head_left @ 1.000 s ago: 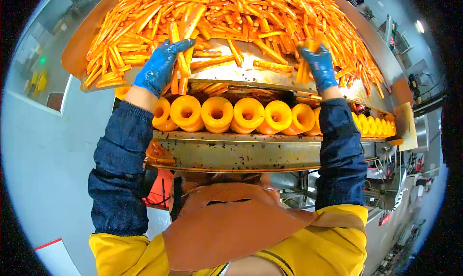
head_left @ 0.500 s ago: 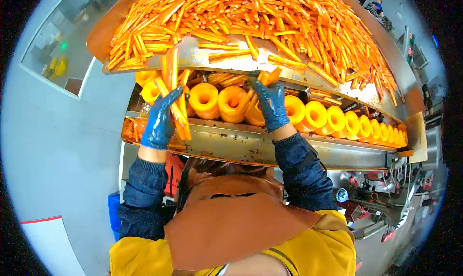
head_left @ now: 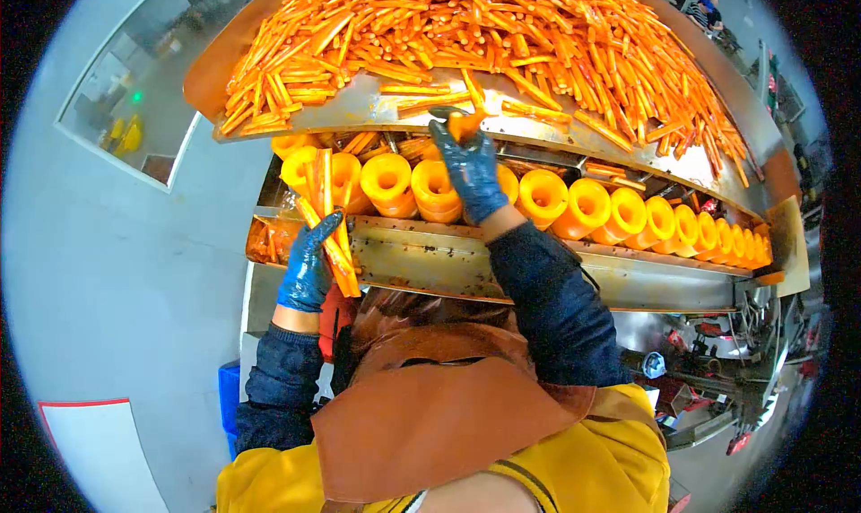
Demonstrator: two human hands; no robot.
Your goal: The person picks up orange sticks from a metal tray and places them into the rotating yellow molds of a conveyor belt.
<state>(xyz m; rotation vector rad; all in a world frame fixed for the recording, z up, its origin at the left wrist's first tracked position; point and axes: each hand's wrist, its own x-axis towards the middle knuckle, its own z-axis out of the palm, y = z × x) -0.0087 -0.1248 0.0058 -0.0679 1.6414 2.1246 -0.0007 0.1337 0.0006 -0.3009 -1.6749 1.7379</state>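
My left hand (head_left: 309, 264), in a wet blue glove, is closed round several long orange sticks (head_left: 325, 217) that point up in front of the left end of a row of orange ring-shaped cups (head_left: 387, 178). My right hand (head_left: 471, 168), gloved the same way, is raised over the row near the lower edge of the metal tray. Its fingers are closed on a short orange piece (head_left: 465, 125). Above both hands a large heap of orange sticks (head_left: 502, 38) lies on the tray (head_left: 359, 102).
A metal trough (head_left: 430, 255) with dark specks runs below the cups. More sticks lie in a gap behind them. Blue bins (head_left: 230, 396) stand at lower left, a window (head_left: 152, 73) is at upper left, and a person (head_left: 706, 13) is far off at upper right.
My right hand has moved up and left, away from the cups toward the tray edge. My left hand and its sticks are lower, and the whole view has shifted slightly.
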